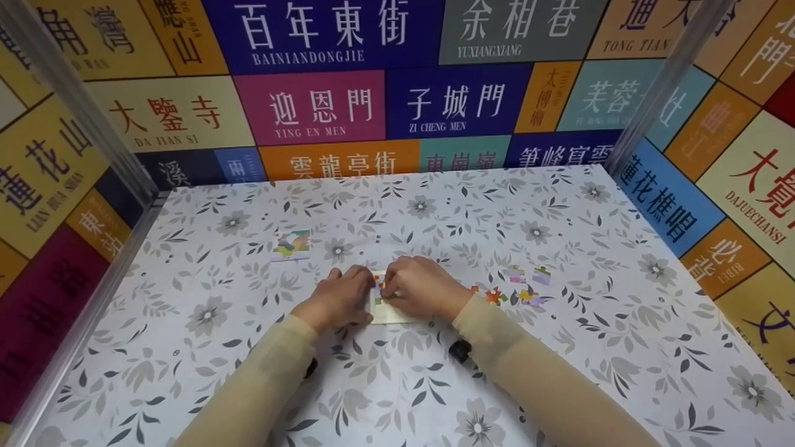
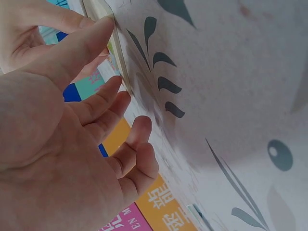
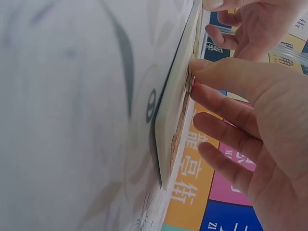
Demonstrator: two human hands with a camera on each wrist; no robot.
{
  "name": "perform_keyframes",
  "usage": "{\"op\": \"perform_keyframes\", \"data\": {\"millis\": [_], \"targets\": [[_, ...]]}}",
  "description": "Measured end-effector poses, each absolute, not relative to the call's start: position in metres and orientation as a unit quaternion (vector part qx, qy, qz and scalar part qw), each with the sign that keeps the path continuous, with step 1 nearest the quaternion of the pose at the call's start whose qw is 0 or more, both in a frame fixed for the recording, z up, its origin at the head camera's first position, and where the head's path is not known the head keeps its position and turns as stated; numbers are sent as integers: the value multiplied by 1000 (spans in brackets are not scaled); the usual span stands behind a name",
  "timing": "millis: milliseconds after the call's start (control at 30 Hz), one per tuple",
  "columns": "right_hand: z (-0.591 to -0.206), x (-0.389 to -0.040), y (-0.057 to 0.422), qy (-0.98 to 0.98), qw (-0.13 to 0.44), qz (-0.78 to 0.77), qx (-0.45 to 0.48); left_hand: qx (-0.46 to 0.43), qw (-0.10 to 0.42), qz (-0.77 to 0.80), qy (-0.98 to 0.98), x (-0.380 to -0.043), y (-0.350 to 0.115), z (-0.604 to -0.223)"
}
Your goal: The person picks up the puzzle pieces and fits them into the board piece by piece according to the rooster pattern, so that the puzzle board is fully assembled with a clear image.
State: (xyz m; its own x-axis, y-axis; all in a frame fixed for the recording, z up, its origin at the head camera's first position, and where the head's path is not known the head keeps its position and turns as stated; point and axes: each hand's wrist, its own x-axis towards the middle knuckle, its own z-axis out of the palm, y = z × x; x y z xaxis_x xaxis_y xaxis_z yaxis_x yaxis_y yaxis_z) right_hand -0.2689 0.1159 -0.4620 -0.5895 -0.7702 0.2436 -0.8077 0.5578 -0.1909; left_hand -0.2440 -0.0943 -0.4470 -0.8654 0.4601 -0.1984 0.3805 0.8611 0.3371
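A small cream puzzle board [image 1: 391, 316] lies flat on the table between the two hands, with colourful pieces on it partly hidden by fingers. My left hand [image 1: 338, 298] rests at the board's left side. In the left wrist view, that hand's thumb and index fingertip touch the board's edge, while the other fingers are loosely bent. Over the board, my right hand [image 1: 422, 287] pinches a small jigsaw piece between thumb and index finger at the board's surface. The right wrist view shows the board [image 3: 168, 120] edge-on and that hand's other fingers loosely extended.
Several loose jigsaw pieces [image 1: 494, 296] lie to the right, partly beside the right forearm. A colourful picture card or puzzle section [image 1: 292, 245] lies at the back left. The floral-patterned table [image 1: 397, 403] is bordered by panels with large lettering [image 1: 310, 105].
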Motion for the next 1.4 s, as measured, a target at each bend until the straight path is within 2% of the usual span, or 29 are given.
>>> {"op": "perform_keyframes", "data": {"millis": [433, 833, 1167, 1400], "targets": [[-463, -269, 115, -881, 68, 143, 446, 210, 142, 145, 956, -242, -92, -446], [-462, -269, 115, -892, 38, 164, 420, 215, 140, 148, 955, -243, -94, -448], [-460, -268, 121, -887, 18, 161, 433, 223, 141, 150, 953, -243, -95, -447], [-460, -266, 131, -886, 19, 179, 427, 217, 145, 147, 954, -242, -94, -446]]}}
